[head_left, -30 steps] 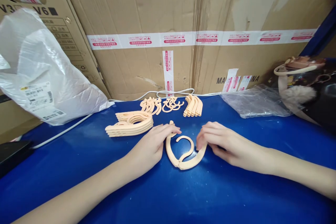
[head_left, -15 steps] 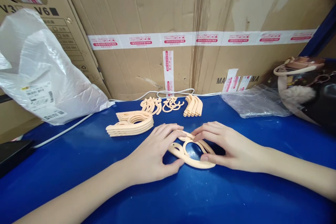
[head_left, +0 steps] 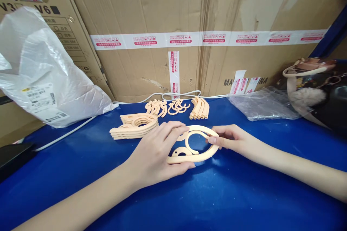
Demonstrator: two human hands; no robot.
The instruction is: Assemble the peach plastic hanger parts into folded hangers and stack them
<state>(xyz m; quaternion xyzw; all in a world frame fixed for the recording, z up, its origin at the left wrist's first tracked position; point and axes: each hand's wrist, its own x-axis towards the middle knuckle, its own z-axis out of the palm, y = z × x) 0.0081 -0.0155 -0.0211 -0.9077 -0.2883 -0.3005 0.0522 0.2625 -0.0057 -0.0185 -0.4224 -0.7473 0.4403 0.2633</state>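
Observation:
A beige plastic folding hanger [head_left: 200, 157], folded into a loop with a curved hook inside it, is between my two hands above the blue table. My left hand [head_left: 155, 153] closes round its left end, fingers over the far edge and thumb along the near edge. At its right end my right hand [head_left: 233, 137] pinches the rounded edge between thumb and fingers. A stack of similar folded hangers [head_left: 135, 131] lies just beyond my left hand. Farther back are groups of beige parts: short curved pieces [head_left: 157, 107], thin hooks [head_left: 179, 106] and curved arms [head_left: 200, 108].
Large cardboard boxes [head_left: 149, 68] stand behind the blue table [head_left: 217, 202]. At left are a white plastic parcel [head_left: 54, 75], a white cable [head_left: 67, 135] and a black object [head_left: 15, 160]. A clear plastic bag [head_left: 262, 106] and a dark bag [head_left: 336, 104] lie at right.
The hanger has risen and tilted up off the table. My right hand has shifted from lying over its top to pinching its right end; my left hand stays at the left end.

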